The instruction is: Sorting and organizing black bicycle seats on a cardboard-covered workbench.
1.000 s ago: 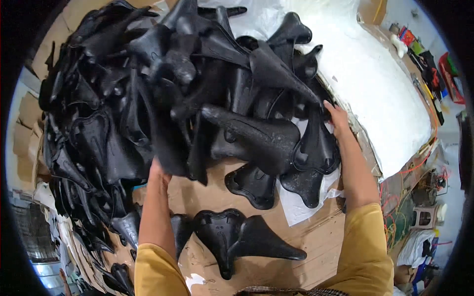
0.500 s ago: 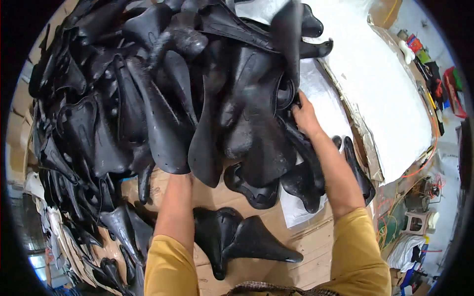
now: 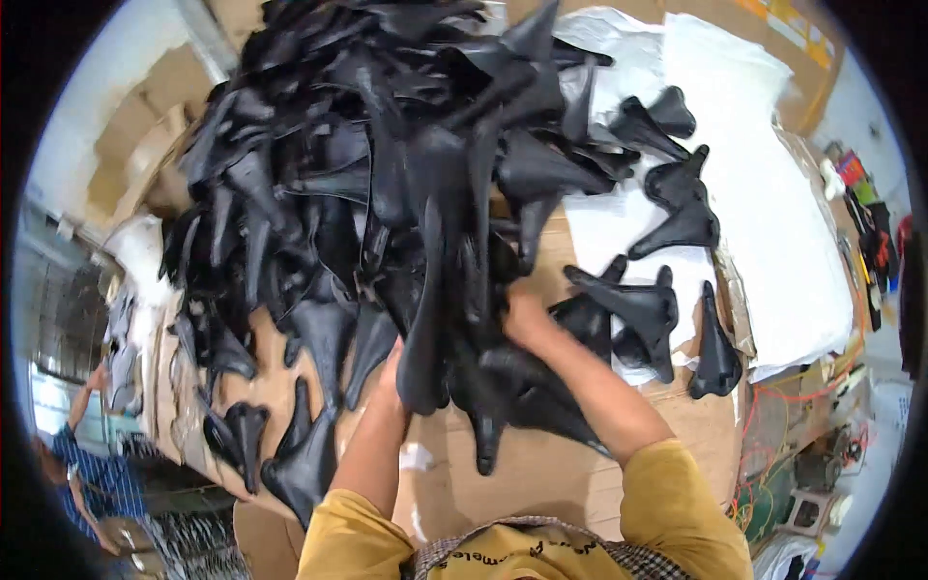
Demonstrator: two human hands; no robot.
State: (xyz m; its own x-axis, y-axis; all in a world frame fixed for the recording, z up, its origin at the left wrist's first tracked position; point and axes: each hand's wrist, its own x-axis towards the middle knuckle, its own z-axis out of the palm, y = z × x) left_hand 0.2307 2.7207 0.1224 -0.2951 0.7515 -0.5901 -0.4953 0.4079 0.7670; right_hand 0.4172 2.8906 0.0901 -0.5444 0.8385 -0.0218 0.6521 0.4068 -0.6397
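Observation:
Several black bicycle saddles, long-nosed and bare of rails where I can see, hang bunched together [image 3: 437,280] between my two hands, over the cardboard-covered table. Against the left side of the bunch is my left hand [image 3: 394,365], mostly hidden behind the saddles, closed on them as far as I can tell. From the right, my right hand [image 3: 522,314] grips the bunch, its fingertips out of sight among the dark shapes. Just below lie loose saddles [image 3: 541,387] on the cardboard. A large heap of similar saddles [image 3: 319,135] fills the far left and middle.
Loose saddles [image 3: 681,203] lie on white sheeting [image 3: 744,174] at the right. More saddles [image 3: 304,459] rest near the left front edge of the cardboard [image 3: 551,483]. Another person in a blue striped shirt [image 3: 106,478] is at the lower left. Orange cords [image 3: 773,401] hang at right.
Both my hands have come closer together, and the bunch of saddles now hangs between them in the middle. The view has shifted, bringing the other person and more white sheeting into sight.

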